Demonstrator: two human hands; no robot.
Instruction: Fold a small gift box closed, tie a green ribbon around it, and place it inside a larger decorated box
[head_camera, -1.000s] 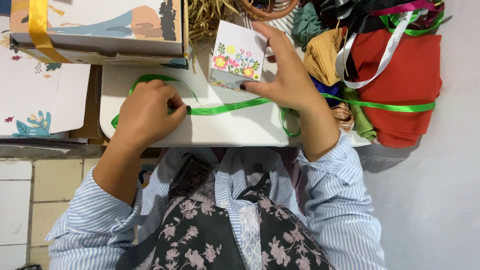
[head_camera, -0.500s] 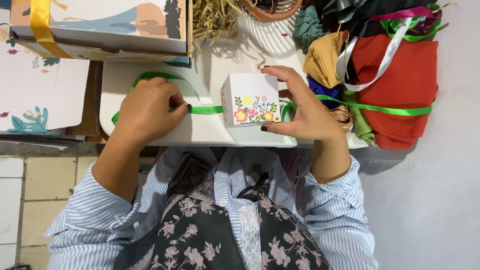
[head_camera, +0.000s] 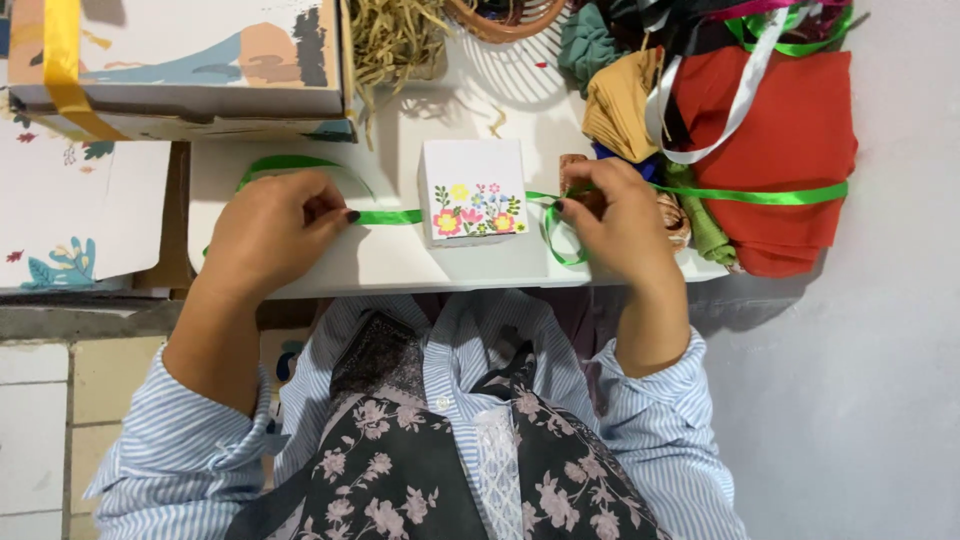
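Note:
A small white box (head_camera: 472, 190) with a flower print stands on the white table (head_camera: 400, 265), on top of a green ribbon (head_camera: 385, 216) that runs left to right beneath it. My left hand (head_camera: 275, 230) pinches the ribbon to the left of the box. To the right of the box, my right hand (head_camera: 615, 215) holds the same ribbon where it loops and leads off toward the red cloth.
A large illustrated box (head_camera: 180, 60) with a yellow ribbon lies at the back left. Dry straw filler (head_camera: 395, 40) and a wicker basket (head_camera: 505, 15) sit behind. A pile of cloths, red (head_camera: 775, 140) and mustard (head_camera: 620, 100), with ribbons fills the right side.
My right hand set the small box down on the ribbon, let go of it and took hold of the ribbon to its right. My left hand stayed on the ribbon.

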